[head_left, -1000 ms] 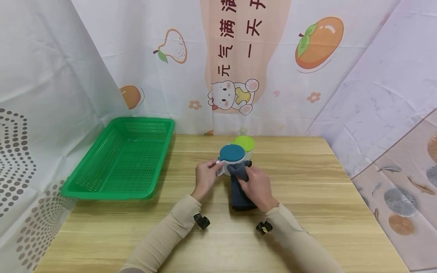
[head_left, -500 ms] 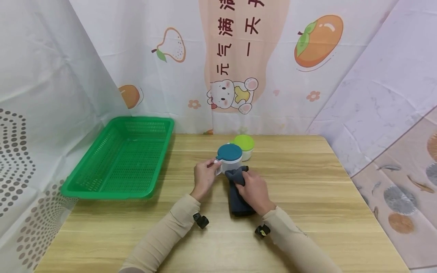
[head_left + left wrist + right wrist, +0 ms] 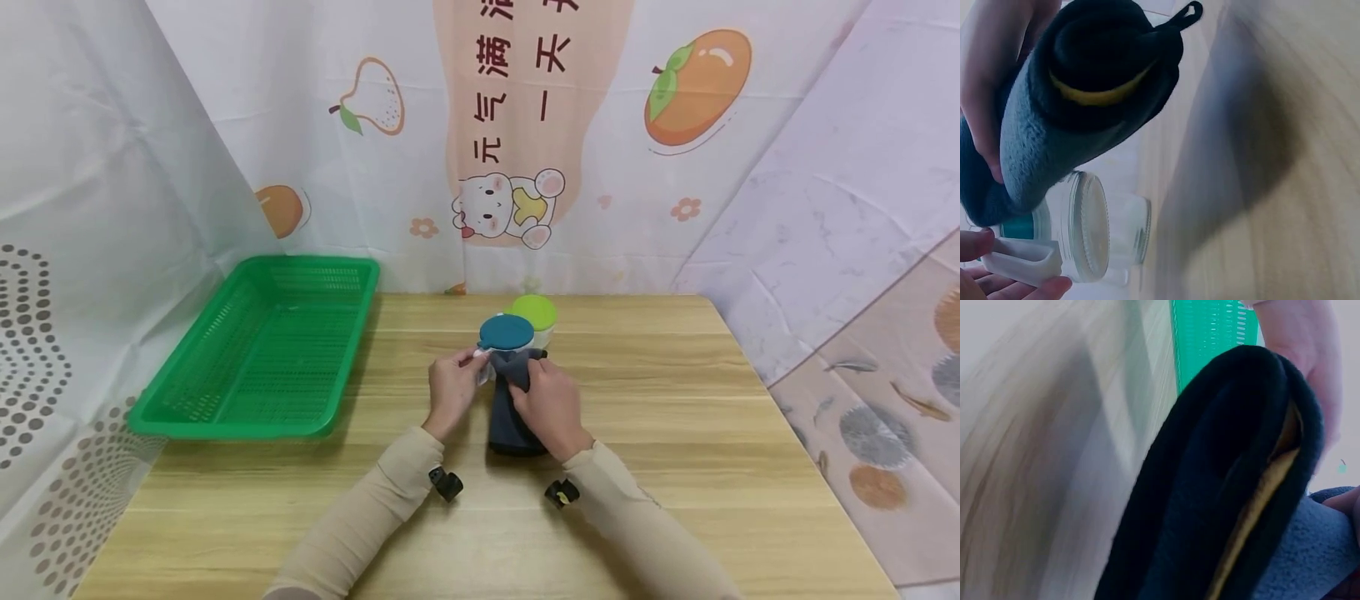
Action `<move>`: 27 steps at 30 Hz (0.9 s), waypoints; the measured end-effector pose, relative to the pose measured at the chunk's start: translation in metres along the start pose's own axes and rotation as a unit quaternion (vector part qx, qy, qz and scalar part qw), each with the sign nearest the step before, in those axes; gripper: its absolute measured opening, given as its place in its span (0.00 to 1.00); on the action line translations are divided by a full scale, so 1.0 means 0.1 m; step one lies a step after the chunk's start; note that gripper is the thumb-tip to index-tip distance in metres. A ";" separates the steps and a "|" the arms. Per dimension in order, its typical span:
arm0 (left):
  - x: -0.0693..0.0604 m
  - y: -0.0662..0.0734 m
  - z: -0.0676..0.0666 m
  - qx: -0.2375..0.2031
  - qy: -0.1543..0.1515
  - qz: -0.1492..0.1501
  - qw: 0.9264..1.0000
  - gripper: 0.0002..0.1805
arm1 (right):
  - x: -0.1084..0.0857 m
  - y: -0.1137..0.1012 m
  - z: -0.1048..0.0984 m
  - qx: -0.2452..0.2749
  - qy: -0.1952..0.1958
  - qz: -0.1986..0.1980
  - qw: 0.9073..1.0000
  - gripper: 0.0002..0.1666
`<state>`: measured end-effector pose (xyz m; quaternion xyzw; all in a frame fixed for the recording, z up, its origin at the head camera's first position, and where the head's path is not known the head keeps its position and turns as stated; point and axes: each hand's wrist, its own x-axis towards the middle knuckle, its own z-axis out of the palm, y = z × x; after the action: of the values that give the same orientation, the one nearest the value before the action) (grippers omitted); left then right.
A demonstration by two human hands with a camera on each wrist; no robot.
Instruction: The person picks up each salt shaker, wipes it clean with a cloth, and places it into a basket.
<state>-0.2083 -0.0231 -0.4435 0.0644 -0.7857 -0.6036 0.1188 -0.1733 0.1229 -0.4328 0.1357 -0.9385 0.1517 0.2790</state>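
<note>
In the head view a clear jar with a blue lid [image 3: 506, 332] stands upright near the middle of the table. My left hand [image 3: 452, 387] pinches its white handle [image 3: 1025, 262] from the left side. A folded dark grey-blue cloth [image 3: 513, 425] is gripped in my right hand [image 3: 553, 408], its upper part against the front of the jar. Much of the jar is hidden behind the cloth, though its ribbed base [image 3: 1092, 225] shows in the left wrist view. The cloth's dark edge and a yellow strip fill much of the right wrist view.
Just behind the blue-lidded jar stands a second container with a lime-green lid [image 3: 534, 312]. A green perforated basket [image 3: 330, 429] sits at the left of the wooden table [image 3: 675, 467]. Printed curtains [image 3: 600, 208] hang along the back and sides.
The right hand and cloth first slid down, then rose and shifted left over the jar's front. The left hand has kept hold of the handle with little movement.
</note>
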 end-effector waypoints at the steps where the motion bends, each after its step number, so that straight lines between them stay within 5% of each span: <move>1: 0.01 0.01 0.00 0.003 0.002 0.003 1.000 0.13 | 0.00 -0.01 0.01 -0.003 0.000 0.000 1.000 0.18; 19: 0.03 0.00 -0.05 -0.007 0.018 -0.004 1.000 0.15 | -0.16 0.06 0.09 -0.015 -0.106 0.024 0.994 0.19; 27: 0.03 -0.03 -0.06 -0.008 0.012 -0.012 1.000 0.14 | -0.06 0.11 -0.05 0.038 -0.045 0.034 0.998 0.19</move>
<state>-0.2095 -0.0305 -0.4442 0.0803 -0.7786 -0.6105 0.1212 -0.1699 0.1358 -0.4341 0.1210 -0.9477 0.1904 0.2257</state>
